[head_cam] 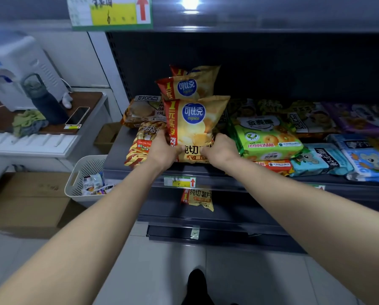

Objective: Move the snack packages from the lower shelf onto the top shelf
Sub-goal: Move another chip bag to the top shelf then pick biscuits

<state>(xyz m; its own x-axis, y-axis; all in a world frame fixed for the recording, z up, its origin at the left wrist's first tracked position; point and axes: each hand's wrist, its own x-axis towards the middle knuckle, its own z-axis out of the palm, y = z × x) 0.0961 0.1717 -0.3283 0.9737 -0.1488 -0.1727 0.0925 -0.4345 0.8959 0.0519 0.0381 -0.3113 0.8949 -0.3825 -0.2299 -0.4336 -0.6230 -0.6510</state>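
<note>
The front chip bag [195, 128] stood upright dead centre in the frame, its bottom edge right down at the snack shelf [228, 172] near the front lip. Couldn't tell if it was actually resting there. Both hands were on its lower half. The left hand [162, 150] had its fingers curled round the bag's left edge with the thumb pressed on the front. The right hand [221, 150] mirrored that on the right edge, thumb on the front too. So both were gripping the bag, not just touching it.

Both forearms came up from the bottom corners of the frame, stretched nearly straight.

Tight spot though. Two more chip bags [186, 88] stood right behind it, a striped stick-snack bag [140, 146] sat against the left hand, and a green cracker pack [267, 139] lay just right of the right hand. Above the bags was dark open space up to the top shelf [250, 20] across the upper frame. One more chip packet [198, 198] sat on the lower shelf [228, 208], below centre.
</note>
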